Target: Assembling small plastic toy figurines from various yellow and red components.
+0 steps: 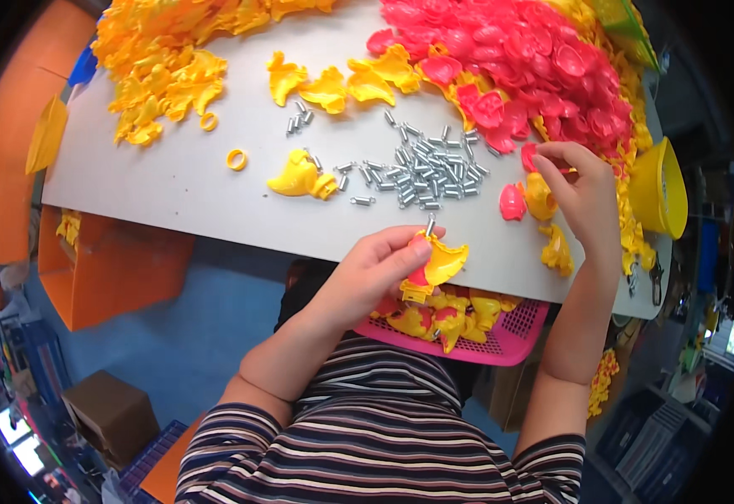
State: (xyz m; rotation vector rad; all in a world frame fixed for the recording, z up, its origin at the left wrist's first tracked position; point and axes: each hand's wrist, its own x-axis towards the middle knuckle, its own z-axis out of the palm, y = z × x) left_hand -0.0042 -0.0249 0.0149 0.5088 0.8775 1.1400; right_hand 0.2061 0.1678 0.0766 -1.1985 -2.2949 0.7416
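Near the table's front edge, my left hand (388,265) grips a curved yellow plastic shell (444,262) with a red piece inside it. A small metal spring (431,225) sticks up at the fingertips. My right hand (581,185) reaches over the right side of the table, its thumb and forefinger closed at a small red plastic piece (530,157); the fingers partly hide it. Beside that hand lie a red oval piece (512,202) and a yellow shell (556,250). A heap of metal springs (434,172) lies mid-table, left of my right hand.
A pink basket (510,346) of assembled yellow and red pieces sits below the table edge. Heaps of red pieces (510,59) and yellow shells (165,76) cover the far table. A yellow bucket (665,189) stands at right; an orange bin (123,273) is at lower left.
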